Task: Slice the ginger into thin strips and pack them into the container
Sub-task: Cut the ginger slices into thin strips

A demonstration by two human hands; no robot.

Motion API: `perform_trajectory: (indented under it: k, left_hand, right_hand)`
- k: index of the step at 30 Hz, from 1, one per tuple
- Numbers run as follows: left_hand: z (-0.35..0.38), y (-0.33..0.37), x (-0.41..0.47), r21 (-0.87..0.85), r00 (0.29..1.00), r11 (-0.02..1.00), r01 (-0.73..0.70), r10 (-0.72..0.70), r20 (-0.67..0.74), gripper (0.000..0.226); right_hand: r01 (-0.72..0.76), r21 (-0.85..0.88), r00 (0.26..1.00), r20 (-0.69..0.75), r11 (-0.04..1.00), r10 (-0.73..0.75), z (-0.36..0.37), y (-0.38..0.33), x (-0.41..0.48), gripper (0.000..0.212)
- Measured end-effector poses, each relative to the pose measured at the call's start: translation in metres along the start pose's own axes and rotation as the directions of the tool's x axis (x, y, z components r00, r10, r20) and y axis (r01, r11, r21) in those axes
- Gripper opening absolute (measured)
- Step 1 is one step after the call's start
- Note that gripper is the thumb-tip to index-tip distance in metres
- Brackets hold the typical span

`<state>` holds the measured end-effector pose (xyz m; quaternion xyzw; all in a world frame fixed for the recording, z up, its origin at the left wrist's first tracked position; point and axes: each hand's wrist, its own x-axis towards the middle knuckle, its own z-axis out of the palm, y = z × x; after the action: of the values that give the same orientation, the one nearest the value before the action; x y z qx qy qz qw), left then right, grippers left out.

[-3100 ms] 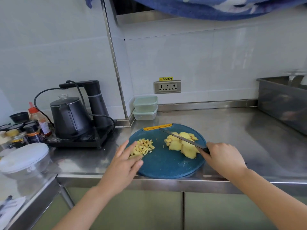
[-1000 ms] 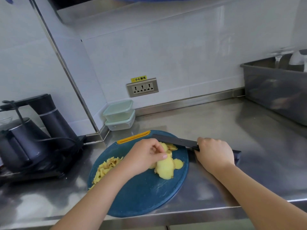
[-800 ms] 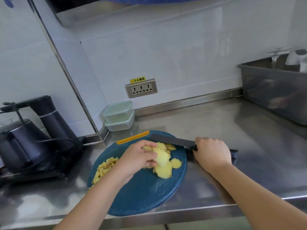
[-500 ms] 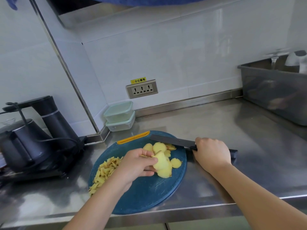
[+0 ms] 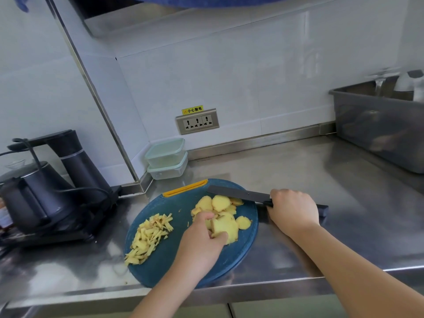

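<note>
**Ginger half cut, slices gathered under the left hand**

The ginger lay on a round blue cutting board (image 5: 231, 262) in two lots. On the board's left half sat the ginger strips (image 5: 149, 237), pale yellow and thin. They were heaped in a loose band whose long axis ran diagonally from the board's near-left rim up toward its centre, and most strips lay along that same line. On the board's right half lay the ginger slices (image 5: 220, 203), flat irregular ovals with a darker yellow edge. They overlapped one another in a pile that stretched from the board's middle toward its far rim.

The left hand (image 5: 202, 246) reached over the board's near side, its grip curled around the nearest and largest slices, thumb and fingers pinching them together. The right hand (image 5: 293, 210), just off the board's right rim, had its grip clamped around the handle of a dark knife (image 5: 236, 193). The blade ran over the board's far-right rim. Its long axis sloped up and to the left, and its tip pointed at the orange strip on the board's far edge, just beyond the slices.

Beyond the board, against the wall, two lidded containers (image 5: 166, 157) stood stacked on the steel bench (image 5: 321, 175). A black kettle (image 5: 34, 193) stood to the board's left and a grey tub (image 5: 378, 127) well off to its right.
</note>
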<state>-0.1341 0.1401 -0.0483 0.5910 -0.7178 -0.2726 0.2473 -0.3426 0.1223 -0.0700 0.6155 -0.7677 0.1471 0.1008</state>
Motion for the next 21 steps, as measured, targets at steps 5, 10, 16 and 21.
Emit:
perform_trajectory:
  k: [5, 10, 16, 21]
  left_hand:
    - [0.004, 0.001, 0.003, 0.186, 0.997, 0.980, -0.076, 0.074, 0.021, 0.052]
    - [0.004, 0.002, 0.009, 0.158, 0.998, 0.986, -0.045, 0.038, 0.043, 0.057]
    - [-0.007, -0.005, 0.013, 0.103, 0.996, 0.992, -0.076, 0.070, 0.057, 0.046]
    - [-0.047, -0.013, 0.027, 0.085, 0.979, 0.994, -0.064, 0.046, 0.199, 0.033]
  right_hand:
    - [-0.009, -0.007, 1.000, 0.002, 1.000, 0.009, 0.003, 0.001, 0.000, 0.013]
    - [-0.006, -0.018, 1.000, -0.001, 1.000, 0.006, 0.004, 0.001, 0.001, 0.012]
    - [-0.001, -0.023, 1.000, -0.004, 1.000, 0.001, 0.003, 0.002, 0.001, 0.013]
    - [0.007, -0.029, 1.000, -0.002, 1.000, -0.007, 0.003, 0.001, 0.002, 0.012]
